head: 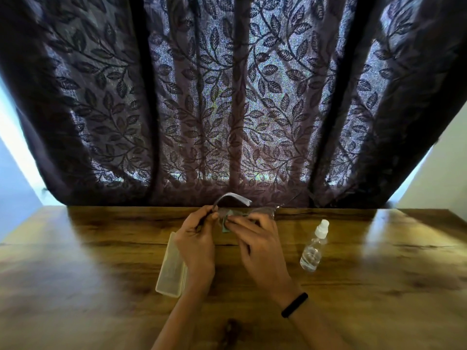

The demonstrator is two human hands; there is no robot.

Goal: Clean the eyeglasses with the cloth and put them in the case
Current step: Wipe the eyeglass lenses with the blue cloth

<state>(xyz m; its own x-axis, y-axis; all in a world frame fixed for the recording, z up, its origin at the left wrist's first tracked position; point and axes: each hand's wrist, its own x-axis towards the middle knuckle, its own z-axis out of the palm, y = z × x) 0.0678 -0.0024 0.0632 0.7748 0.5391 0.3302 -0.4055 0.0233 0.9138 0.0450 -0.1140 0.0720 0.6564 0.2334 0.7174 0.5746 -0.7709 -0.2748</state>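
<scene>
— Both hands busy?

— Yes. The left hand (195,246) pinches one end of the eyeglasses (235,197) between thumb and fingertips. The right hand (260,246) has its fingers curled round a greenish cloth (225,228), pressing it against the frame near the middle.

— What else is around them?

— A pale, translucent case (168,271) lies flat on the wooden table (379,286), partly hidden under the left hand and wrist; whether its lid is up I cannot tell. A small clear spray bottle (313,248) with a white cap stands to the right of the right hand, near it but not touching. A black wristband (294,304) circles the right wrist. Behind everything hangs a dark curtain (232,97) with a leaf pattern, its hem reaching down to the table's far edge.

— Anything in the way?

— The bottle stands closest on the right side, and the left forearm lies across the near end of the case.

— And the edges?

— The far edge runs just beyond the fingertips, right under the curtain. The wood stretches well out to the left past the case and to the right past the bottle, with bright reflections on both sides.

— So where do the eyeglasses sit against the hands?

— Held up off the table between the two sets of fingertips, close to the far edge. One pale temple arches above the left thumb, and the clear front reaches past the right fingers. The case lies nearer the person, below the left hand.
</scene>
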